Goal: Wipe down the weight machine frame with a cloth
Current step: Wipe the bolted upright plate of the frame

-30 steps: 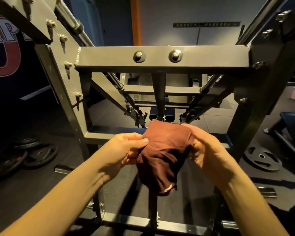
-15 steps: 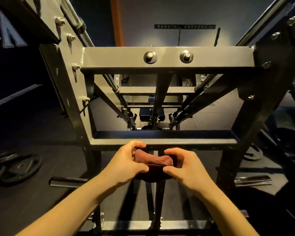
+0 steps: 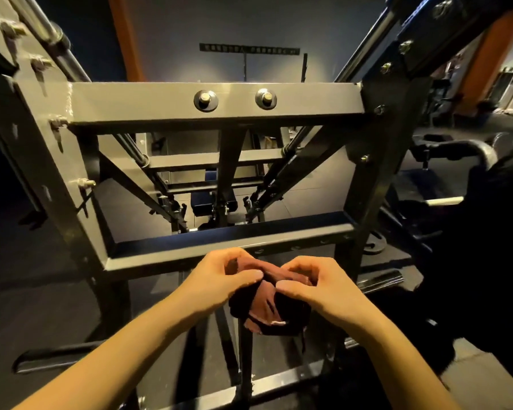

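While bunched between both hands just below the lower crossbar [image 3: 228,250] of the frame [image 3: 214,106], cloth [image 3: 267,306] not yet on metal. Left hand [image 3: 225,279] and right hand [image 3: 317,287] curled shut, pinching its top edge. Still gathering, seemingly; next, a firm pad pressed to the bar.

A single head-worn wide-angle camera is looking forward and down from close behind the frame [image 3: 214,109]. It is facing through the crossbars toward a far wall [image 3: 249,31], with both forearms reaching in from the bottom edge, hands near mid-picture.
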Motion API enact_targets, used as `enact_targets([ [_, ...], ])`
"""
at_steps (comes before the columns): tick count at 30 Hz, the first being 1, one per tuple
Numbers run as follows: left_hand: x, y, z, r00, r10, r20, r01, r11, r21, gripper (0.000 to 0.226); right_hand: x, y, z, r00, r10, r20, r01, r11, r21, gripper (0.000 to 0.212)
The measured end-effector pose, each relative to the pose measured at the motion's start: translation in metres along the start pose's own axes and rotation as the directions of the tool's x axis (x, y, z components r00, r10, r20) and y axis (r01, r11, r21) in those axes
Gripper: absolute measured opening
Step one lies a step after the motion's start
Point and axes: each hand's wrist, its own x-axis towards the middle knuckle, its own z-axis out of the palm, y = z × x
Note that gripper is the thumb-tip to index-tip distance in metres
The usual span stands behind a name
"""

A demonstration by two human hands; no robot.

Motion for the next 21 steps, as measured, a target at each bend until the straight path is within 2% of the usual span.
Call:
enact_targets([
  [4,0.013,-0.005,0.022,0.985,0.113,-0.132,-0.086,0.978,0.192,0.008,-0.002,0.010,-0.002,0.982,0.057,-0.178,-0.086,0.983,-0.159,0.007],
  [8,0.019,-0.003,0.050,0.961,0.162,-0.226,-0.127,0.978,0.164,0.018,0.001,0.022,-0.005,0.894,0.133,-0.427,-0.254,0.937,-0.240,0.011],
  [12,0.022,0.009,0.082,0.873,0.349,-0.341,-0.289,0.933,0.214,0.018,0.002,0.021,-0.017,0.821,0.142,-0.553,-0.277,0.946,-0.169,0.017],
  [14,0.022,0.014,0.096,0.842,0.391,-0.372,-0.342,0.920,0.192,0.023,0.001,0.020,-0.026,0.795,0.135,-0.591,-0.256,0.958,-0.126,0.016],
  [18,0.026,0.019,0.120,0.850,0.411,-0.330,-0.372,0.911,0.176,0.037,-0.004,0.031,-0.045,0.774,0.181,-0.607,-0.204,0.978,0.031,0.014],
  [21,0.033,0.023,0.137,0.864,0.389,-0.319,-0.348,0.920,0.179,0.040,-0.010,0.045,-0.058,0.795,0.249,-0.553,-0.174,0.967,0.186,0.006],
])
